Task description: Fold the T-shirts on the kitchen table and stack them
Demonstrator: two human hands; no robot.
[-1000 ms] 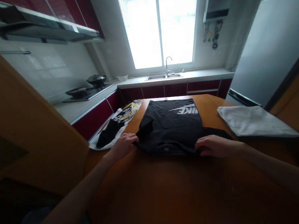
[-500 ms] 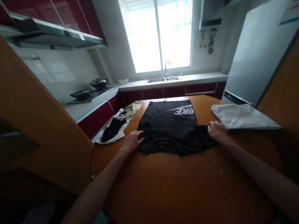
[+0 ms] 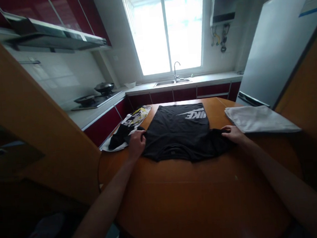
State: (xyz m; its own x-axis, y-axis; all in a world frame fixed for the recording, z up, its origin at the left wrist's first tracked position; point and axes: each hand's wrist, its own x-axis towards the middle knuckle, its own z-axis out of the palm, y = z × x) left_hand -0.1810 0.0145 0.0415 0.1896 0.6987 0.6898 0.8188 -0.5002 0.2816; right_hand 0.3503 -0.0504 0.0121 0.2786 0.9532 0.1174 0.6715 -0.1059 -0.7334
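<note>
A black T-shirt (image 3: pixel 176 132) with a white print lies spread on the wooden table, its neckline toward me. My left hand (image 3: pixel 137 142) is closed on the sleeve at the shirt's left side, which is partly lifted over the edge of the patterned garment. On the other side my right hand (image 3: pixel 233 134) pinches the right sleeve between thumb and fingers. A folded white cloth (image 3: pixel 261 119) lies just beyond my right hand. Close to my left hand is a white, black and yellow garment (image 3: pixel 128 125).
The round-ended wooden table (image 3: pixel 198 197) fills the foreground. Behind it runs a counter with a sink (image 3: pixel 172 82). Two pans stand on the stove (image 3: pixel 98 100) at left. A fridge (image 3: pixel 271 49) rises at right, and a wooden panel (image 3: pixel 35 107) at left.
My left hand has moved slightly left and closed on the left sleeve, drawing it outward. My right hand has shifted a little right with the right sleeve. The view has tilted slightly.
</note>
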